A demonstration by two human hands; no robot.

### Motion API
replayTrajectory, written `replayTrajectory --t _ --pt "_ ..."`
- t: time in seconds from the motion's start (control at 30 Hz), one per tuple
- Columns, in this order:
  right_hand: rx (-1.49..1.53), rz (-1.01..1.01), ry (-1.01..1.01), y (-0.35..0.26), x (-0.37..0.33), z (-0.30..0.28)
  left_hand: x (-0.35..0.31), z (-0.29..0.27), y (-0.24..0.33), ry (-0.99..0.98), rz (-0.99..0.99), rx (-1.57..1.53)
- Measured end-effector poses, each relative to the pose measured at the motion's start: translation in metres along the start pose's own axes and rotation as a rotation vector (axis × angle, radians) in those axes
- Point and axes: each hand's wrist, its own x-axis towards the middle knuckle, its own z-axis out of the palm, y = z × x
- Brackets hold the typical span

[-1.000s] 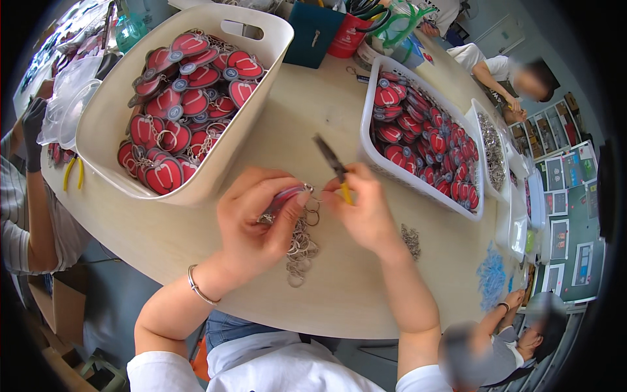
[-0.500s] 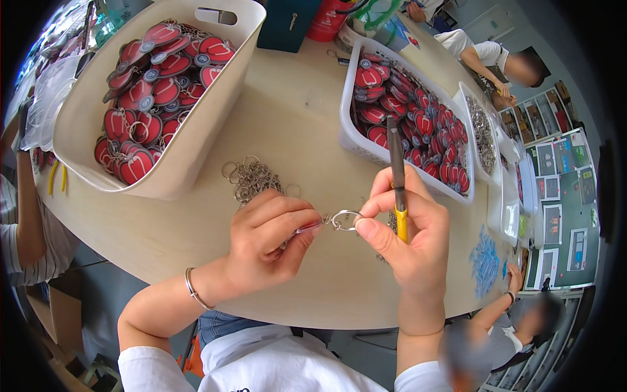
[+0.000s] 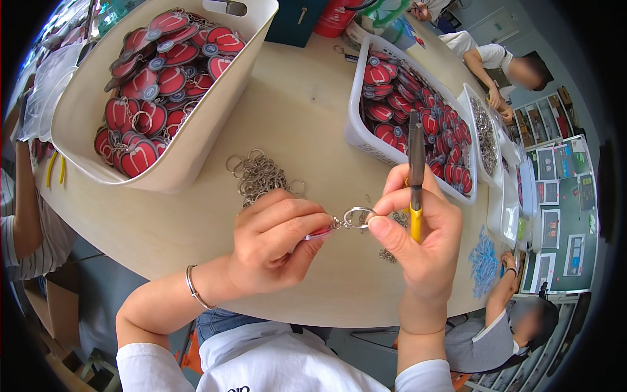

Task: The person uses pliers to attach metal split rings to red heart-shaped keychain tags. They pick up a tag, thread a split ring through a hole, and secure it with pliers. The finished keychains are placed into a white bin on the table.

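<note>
Round wooden table (image 3: 307,130) carries the work. Above it, a red charm (image 3: 318,231) hangs on a metal ring (image 3: 358,217). My left hand (image 3: 277,242) pinches the charm; my right hand (image 3: 421,228) grips the ring and yellow-handled pliers (image 3: 416,173). Cream tub (image 3: 189,147) and white basket (image 3: 366,130) hold red charms.

– Where's the pile of rings (image 3: 261,176)?
– On the bench (image 3: 313,117), just beside the left tub (image 3: 196,140) of tags, behind the left hand (image 3: 277,245).
– And the basket (image 3: 366,134)?
– Right side, behind the right hand (image 3: 421,235).
</note>
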Motion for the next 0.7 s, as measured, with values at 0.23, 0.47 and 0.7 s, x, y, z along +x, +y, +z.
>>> replayTrajectory --t 0.23,0.47,0.7 --pt "0.008 0.014 0.020 -0.0015 -0.0010 0.0001 -0.0005 -0.0017 -0.0004 0.000 0.004 0.004" --pt "0.016 -0.008 0.028 -0.0056 -0.0012 -0.0015 -0.0004 0.0005 -0.0003 -0.010 0.006 -0.012" --pt "0.022 0.004 0.030 -0.0058 -0.0008 -0.0005 0.0000 -0.0013 0.0010 -0.013 0.006 -0.001"
